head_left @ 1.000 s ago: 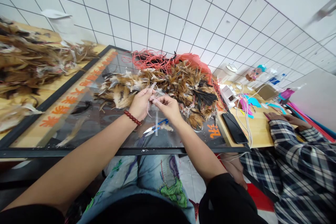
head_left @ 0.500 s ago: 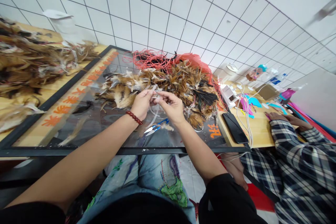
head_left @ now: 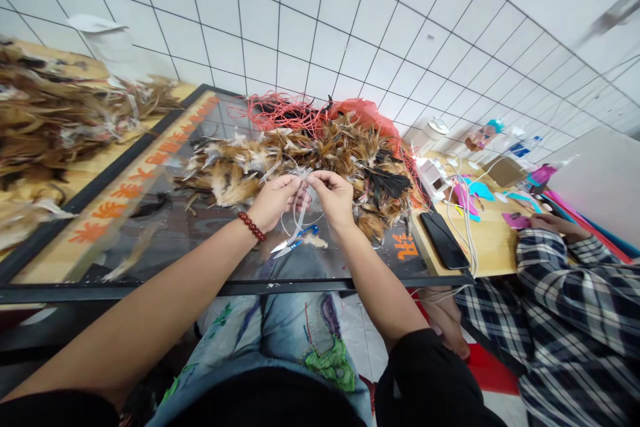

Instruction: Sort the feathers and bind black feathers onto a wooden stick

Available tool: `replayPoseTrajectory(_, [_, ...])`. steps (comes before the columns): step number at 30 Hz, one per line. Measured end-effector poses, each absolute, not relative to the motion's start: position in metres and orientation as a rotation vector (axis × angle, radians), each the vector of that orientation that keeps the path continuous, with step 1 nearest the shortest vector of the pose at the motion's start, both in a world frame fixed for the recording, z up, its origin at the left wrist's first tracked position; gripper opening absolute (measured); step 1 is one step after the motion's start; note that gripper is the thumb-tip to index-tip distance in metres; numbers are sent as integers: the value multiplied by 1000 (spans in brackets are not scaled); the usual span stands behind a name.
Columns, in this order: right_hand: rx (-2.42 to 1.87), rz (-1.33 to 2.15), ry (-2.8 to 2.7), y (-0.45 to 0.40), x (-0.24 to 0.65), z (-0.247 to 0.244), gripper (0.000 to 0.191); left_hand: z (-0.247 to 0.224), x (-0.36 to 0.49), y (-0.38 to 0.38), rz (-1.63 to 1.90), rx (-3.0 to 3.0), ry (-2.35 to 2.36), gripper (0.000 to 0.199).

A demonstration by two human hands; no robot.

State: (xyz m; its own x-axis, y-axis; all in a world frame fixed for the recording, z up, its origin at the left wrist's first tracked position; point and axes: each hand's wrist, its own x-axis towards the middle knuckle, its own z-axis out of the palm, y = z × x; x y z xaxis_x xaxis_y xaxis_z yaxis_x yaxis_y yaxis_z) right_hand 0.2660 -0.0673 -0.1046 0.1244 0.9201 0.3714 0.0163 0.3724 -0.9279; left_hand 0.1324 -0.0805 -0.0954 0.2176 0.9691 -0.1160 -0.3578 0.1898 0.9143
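My left hand (head_left: 274, 201), with a red bead bracelet at the wrist, pinches a thin whitish strip (head_left: 302, 203) that loops and hangs down. Close against it, my right hand (head_left: 334, 195) has thumb and fingers closed on the same strip near its top. Both hands are just in front of a heap of brown and white feathers (head_left: 360, 153). Beneath the strip, blue-handled scissors (head_left: 295, 241) lie on the glass panel with the dark frame (head_left: 200, 253). What exactly is between the fingertips is too small to tell.
Red cords (head_left: 285, 113) and a red plastic bag (head_left: 367, 113) lie behind the feathers. More feathers (head_left: 60, 120) cover the left side. A black phone (head_left: 444, 240) and white cables are at right, beside a person in a plaid sleeve (head_left: 543, 257) with a pink piece.
My hands have drawn slightly apart, and the strip now forms wider loops between and below them. The other person's hand at right now shows a pink piece.
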Motion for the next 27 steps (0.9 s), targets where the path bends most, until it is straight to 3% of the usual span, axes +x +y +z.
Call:
replayPoseTrajectory(9, [-962, 858, -1258, -70, 267, -102, 23, -98, 129, -78, 960, 846, 754, 23])
replayPoseTrajectory(19, [-968, 888, -1185, -68, 267, -101, 30, -108, 131, -74, 1063, 892, 641, 32])
replayPoseTrajectory(24, [-958, 1148, -1210, -66, 269, -101, 46, -103, 130, -75, 1179, 852, 665, 29])
replayPoseTrajectory(27, [-969, 1253, -1307, -68, 268, -100, 46, -101, 131, -76, 1127, 868, 663, 29])
